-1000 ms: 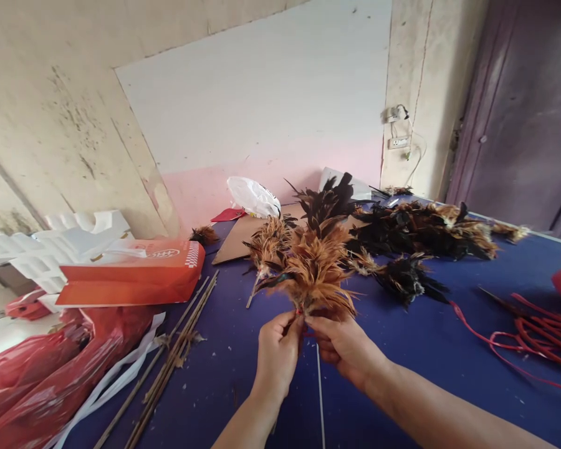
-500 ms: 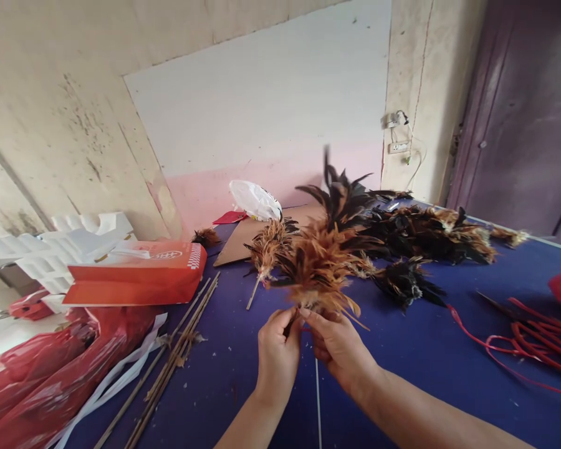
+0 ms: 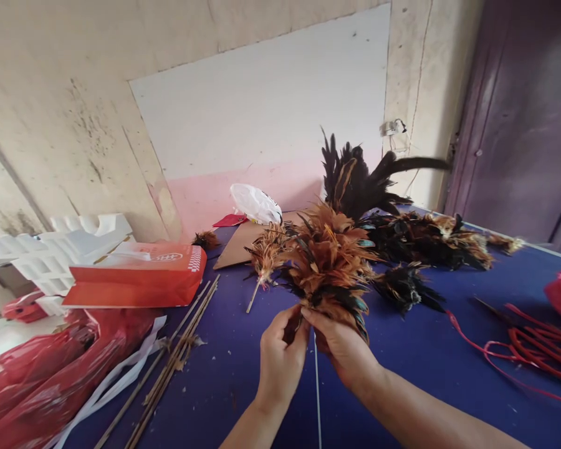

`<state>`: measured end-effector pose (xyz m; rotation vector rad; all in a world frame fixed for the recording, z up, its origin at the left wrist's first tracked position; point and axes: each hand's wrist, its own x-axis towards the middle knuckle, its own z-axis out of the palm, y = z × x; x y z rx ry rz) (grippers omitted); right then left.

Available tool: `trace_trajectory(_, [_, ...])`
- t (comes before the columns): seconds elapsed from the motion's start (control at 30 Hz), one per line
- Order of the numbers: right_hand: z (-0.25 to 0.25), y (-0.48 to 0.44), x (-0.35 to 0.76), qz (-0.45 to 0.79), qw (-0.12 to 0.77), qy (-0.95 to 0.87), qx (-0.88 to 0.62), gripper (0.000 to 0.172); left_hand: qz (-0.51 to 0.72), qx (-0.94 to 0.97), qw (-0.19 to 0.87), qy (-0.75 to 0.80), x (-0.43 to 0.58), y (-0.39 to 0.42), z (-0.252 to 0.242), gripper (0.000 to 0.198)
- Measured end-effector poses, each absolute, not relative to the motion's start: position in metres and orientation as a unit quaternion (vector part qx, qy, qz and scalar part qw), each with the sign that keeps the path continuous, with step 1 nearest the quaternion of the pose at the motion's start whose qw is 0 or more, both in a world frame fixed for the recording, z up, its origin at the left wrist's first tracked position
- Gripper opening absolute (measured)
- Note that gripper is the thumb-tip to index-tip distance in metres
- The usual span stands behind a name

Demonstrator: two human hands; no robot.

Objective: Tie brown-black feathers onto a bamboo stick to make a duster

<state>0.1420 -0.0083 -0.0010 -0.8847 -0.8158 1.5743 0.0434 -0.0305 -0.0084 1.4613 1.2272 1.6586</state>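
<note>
Both hands hold the base of a feather duster (image 3: pixel 331 255) above the table. It has layered brown feathers and a spray of long black ones at its far end. My left hand (image 3: pixel 285 343) pinches the base between thumb and fingers. Beside it, my right hand (image 3: pixel 339 340) is closed on the same spot, its thumb close to the left thumb. Any stick inside the base is hidden by feathers and fingers. Just beyond lies a smaller feathered piece (image 3: pixel 265 252) with a short stick poking out. A dark feather bundle (image 3: pixel 406 287) rests to the right of my hands.
On the blue table (image 3: pixel 229 386), thin sticks (image 3: pixel 177 355) lie left, beside a red plastic bag (image 3: pixel 107 349) and an orange bag (image 3: pixel 135 280). A feather pile (image 3: pixel 430 240) is behind right. Red string (image 3: pixel 490 349) and red-handled scissors (image 3: pixel 542 349) lie right. Cardboard (image 3: pixel 236 243) is behind.
The feather duster has turned in my hands: its black feathers now fan up and to the right, and darker feathers show near the base. Both hands stay at the base.
</note>
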Motion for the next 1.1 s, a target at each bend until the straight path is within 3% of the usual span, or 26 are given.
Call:
trace_trajectory(0.13, [0.000,0.000,0.153,0.694,0.504,-0.413,-0.305,0.030,0.610,0.427,0.545,0.386,0.039,-0.028,-0.006,0.020])
trace_trajectory(0.27, [-0.001,0.012,0.166,0.705,0.423,-0.520,-0.231,0.031,0.550,0.392,0.666,0.318,0.035,-0.027,-0.002,0.022])
trace_trajectory(0.6, [-0.009,0.020,0.163,0.676,0.419,-0.546,-0.265,0.032,0.604,0.403,0.553,0.408,0.040,-0.028,-0.007,0.022])
trace_trajectory(0.9, [-0.006,0.018,0.162,0.702,0.417,-0.510,-0.273,0.012,0.625,0.319,0.616,0.356,0.036,-0.025,-0.008,0.021])
trace_trajectory(1.1, [-0.004,0.016,0.161,0.702,0.436,-0.476,-0.300,0.012,0.624,0.309,0.608,0.381,0.037,-0.023,-0.011,0.026])
